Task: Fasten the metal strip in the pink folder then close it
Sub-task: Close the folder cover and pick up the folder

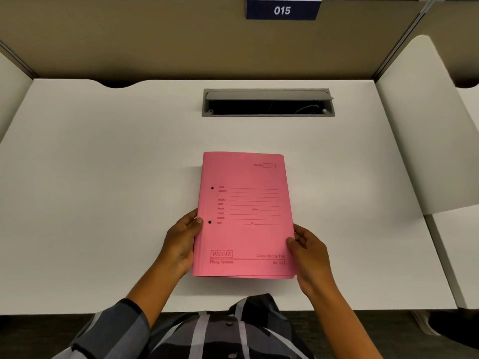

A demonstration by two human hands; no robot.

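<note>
The pink folder (246, 229) lies closed on the white desk (103, 177), front cover up, with printed lines and two black holes near its left edge. My left hand (181, 242) grips the folder's left edge, thumb on the cover. My right hand (308, 252) holds its lower right edge, thumb on top. The metal strip is hidden inside the folder.
A grey cable hatch (268, 102) stands open at the back of the desk. Beige partition walls enclose the desk, with a blue sign "015" (282, 10) up top. A white side panel (425, 125) rises on the right.
</note>
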